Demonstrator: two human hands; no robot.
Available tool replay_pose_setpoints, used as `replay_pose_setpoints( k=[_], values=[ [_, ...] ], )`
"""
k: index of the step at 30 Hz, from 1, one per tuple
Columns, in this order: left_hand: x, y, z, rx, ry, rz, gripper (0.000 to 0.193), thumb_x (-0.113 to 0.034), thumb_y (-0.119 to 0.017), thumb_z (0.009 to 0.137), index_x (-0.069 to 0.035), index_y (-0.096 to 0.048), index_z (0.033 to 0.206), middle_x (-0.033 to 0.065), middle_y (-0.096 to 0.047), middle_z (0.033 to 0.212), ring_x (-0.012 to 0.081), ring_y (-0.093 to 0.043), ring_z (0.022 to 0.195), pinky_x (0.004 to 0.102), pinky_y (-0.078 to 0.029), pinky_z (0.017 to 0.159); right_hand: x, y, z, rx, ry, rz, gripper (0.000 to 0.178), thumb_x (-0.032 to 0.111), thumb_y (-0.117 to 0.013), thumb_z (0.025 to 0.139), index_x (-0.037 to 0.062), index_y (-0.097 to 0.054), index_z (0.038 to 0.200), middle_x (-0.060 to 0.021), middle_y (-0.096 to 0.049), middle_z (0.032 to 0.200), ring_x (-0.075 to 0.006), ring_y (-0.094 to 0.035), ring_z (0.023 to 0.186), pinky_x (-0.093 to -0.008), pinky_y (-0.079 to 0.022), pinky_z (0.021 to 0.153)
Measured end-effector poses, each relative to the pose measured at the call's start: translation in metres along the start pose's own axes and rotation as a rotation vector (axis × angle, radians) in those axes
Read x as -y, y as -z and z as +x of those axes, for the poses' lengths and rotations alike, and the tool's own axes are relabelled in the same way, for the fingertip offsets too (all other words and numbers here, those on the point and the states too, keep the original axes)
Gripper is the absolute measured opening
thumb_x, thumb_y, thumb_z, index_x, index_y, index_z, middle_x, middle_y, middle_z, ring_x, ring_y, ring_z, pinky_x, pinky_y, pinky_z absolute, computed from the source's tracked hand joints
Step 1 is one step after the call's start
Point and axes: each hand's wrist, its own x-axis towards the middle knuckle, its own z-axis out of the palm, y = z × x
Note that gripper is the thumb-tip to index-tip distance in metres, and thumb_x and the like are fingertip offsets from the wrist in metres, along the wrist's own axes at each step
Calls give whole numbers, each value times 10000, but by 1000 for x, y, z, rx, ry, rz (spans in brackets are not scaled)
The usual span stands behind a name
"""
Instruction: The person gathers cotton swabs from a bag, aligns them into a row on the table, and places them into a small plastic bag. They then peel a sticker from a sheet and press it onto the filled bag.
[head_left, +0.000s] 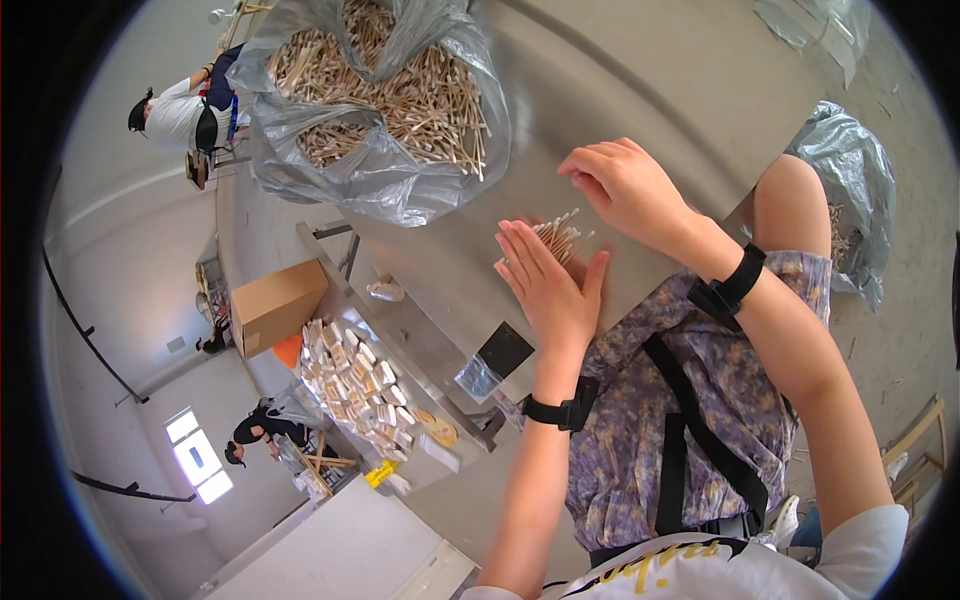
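A small bundle of cotton swabs (563, 238) with pale wooden sticks lies on the grey metal table. My left hand (548, 290) rests beside it, fingers stretched out and thumb apart, its palm side against the swabs. The hand hides the bundle's near end. Just right of the bundle, my right hand (632, 190) hovers with its fingers bent together; whatever is inside them, if anything, is hidden. Beyond both hands stands a large grey plastic bag (410, 205), its top spread open over a heap of loose cotton swabs (420, 110).
A dark flat card or pouch (505, 350) lies at the table's left edge. Farther left, many small packs (350, 375) cover another table beside a cardboard box (278, 308). A second bag (850, 170) sits right of my knee. Other people work in the background.
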Motion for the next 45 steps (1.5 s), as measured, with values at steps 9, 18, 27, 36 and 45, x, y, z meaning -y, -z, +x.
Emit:
replay_pose_setpoints(
  k=[9,18,27,36,45],
  values=[
    [-8,-18,-12,8,-46,106,1068,-646,-463,950,150,-25,1513,381,-48,1578,494,-58,1492,617,-109,1174,4,3,-1,28,-3,-20,71,56,-617,868,62,-642,934,-76,-689,853,-263,-654,851,-380,-478,830],
    [-16,-18,-29,48,-71,120,1092,-680,-443,935,153,-36,1512,388,-53,1573,501,-55,1489,619,-106,1172,5,2,-1,62,39,-22,90,63,-600,913,71,-652,986,-72,-686,857,-272,-638,831,-380,-475,836],
    [5,-6,-1,6,-32,60,1049,-631,-466,955,146,-40,1515,364,-48,1589,475,-30,1502,615,-75,1179,4,-3,-4,27,51,-36,71,51,-616,857,60,-642,922,-69,-686,841,-259,-652,848,-369,-479,824],
    [3,1,3,60,-22,90,1072,-630,-489,947,157,-26,1508,378,-37,1581,483,-21,1499,609,-71,1181,4,0,-5,75,50,-25,78,68,-601,913,69,-658,966,-72,-690,869,-273,-638,836,-380,-475,816],
    [-22,-20,-43,38,-27,70,1112,-691,-452,926,158,-31,1507,393,-45,1572,499,-38,1492,616,-96,1174,7,0,-3,77,50,-32,84,54,-614,857,55,-649,933,-57,-692,857,-239,-658,879,-368,-475,841]
  ],
)
